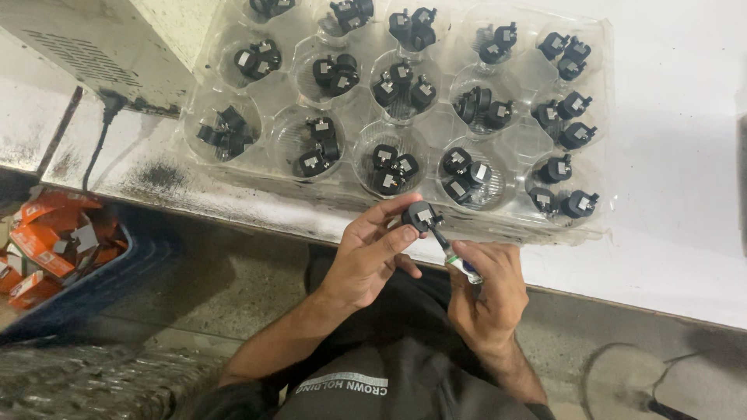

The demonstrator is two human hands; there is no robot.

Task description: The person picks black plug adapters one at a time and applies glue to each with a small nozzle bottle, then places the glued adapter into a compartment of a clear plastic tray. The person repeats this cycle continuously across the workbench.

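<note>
So the little black part [421, 215] is a round, knob-like plastic piece with a small silvery-white square on its face and a tiny stub sticking off the right side. It's pinched between fingertips just in front of the tray's near edge, face turned up toward the camera. Touching it from below right is the thin dark nozzle of a small tube [461, 264], looks like a glue or sealant tube, mostly see-through or white with a green band near the neck and a bit of blue lower down. The tube sits tilted, tip pointing up-left at the part, its body mostly hidden inside the grip.
</note>
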